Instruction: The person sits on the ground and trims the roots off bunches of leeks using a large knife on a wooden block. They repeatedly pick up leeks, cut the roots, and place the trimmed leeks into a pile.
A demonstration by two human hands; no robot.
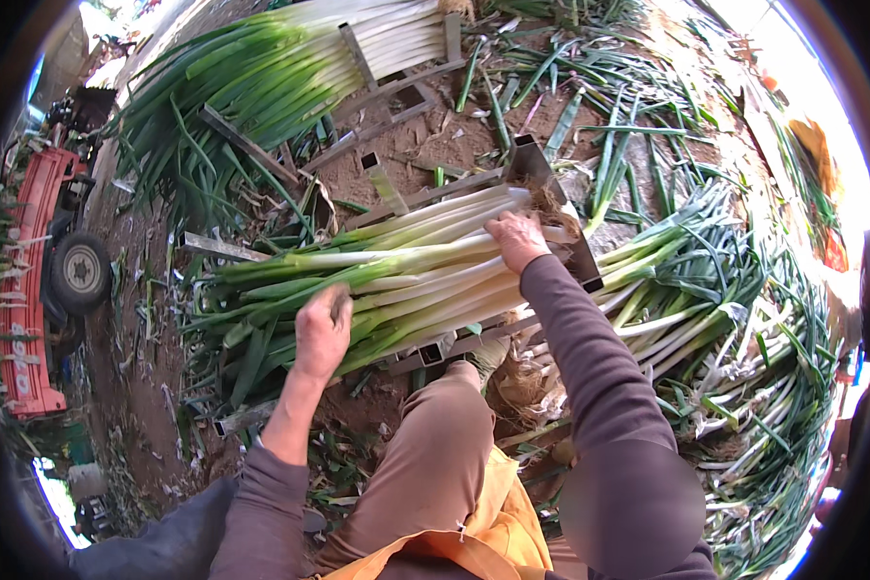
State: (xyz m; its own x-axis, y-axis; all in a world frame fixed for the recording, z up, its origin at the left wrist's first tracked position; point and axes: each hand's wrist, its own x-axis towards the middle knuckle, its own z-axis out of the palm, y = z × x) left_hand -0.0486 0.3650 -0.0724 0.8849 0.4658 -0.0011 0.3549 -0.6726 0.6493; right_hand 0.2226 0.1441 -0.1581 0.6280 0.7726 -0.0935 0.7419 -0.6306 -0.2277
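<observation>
A layer of long green onions lies across a low metal rack made of square tubing. Their white stems run to the right, and the roots meet an upright metal end plate. My right hand rests on the white stems close to the root end, fingers bent; whether it grips any is unclear. Over the green part, my left hand is held with curled, slightly blurred fingers. I cannot tell if a stalk is in it.
A second rack with a green onion bundle stands beyond. To the right lies a large heap of green onions. Loose leaves litter the dirt ground. A red vehicle with a wheel is at left.
</observation>
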